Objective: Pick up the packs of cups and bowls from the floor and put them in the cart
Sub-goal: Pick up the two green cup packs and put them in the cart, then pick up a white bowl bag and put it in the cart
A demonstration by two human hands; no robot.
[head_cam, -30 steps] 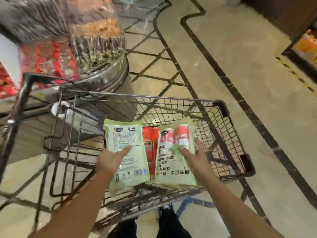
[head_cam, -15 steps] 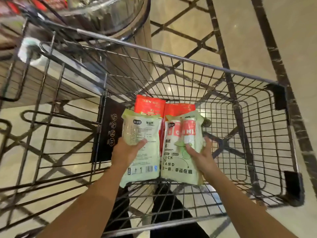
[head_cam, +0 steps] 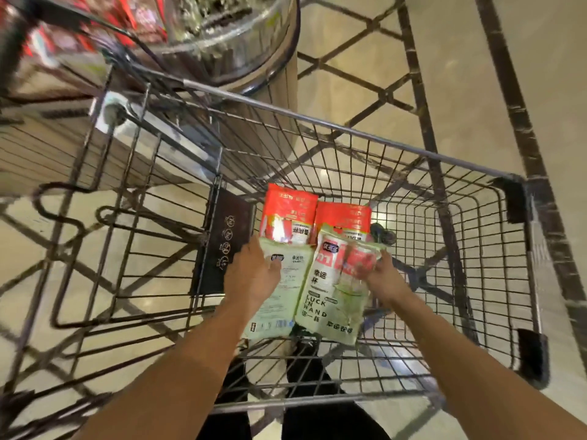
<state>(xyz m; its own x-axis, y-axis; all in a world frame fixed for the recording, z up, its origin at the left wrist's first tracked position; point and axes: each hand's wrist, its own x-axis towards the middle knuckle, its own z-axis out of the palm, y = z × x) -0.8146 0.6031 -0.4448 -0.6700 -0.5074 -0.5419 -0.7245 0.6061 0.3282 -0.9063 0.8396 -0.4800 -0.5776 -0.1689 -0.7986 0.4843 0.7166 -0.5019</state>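
Inside the wire shopping cart (head_cam: 349, 131) I hold two pale green packs low over its floor. My left hand (head_cam: 251, 274) grips the left green pack (head_cam: 279, 300) by its upper left side. My right hand (head_cam: 386, 277) grips the right green pack (head_cam: 330, 300), printed "LUCK IN HAND", with red-and-white cups showing through it. Two red packs (head_cam: 287, 211) (head_cam: 344, 217) lie side by side on the cart floor just beyond, their near ends covered by the green packs.
A dark flap (head_cam: 222, 242) with white icons stands at the cart's left, beside the folded child seat frame (head_cam: 104, 249). A round display stand (head_cam: 222, 42) with packaged goods is beyond the cart's far left corner. My dark trousers (head_cam: 305, 376) show through the cart floor.
Both hands have lowered the two green packs deeper into the cart, over the near ends of the red packs. The view has moved closer in over the cart.
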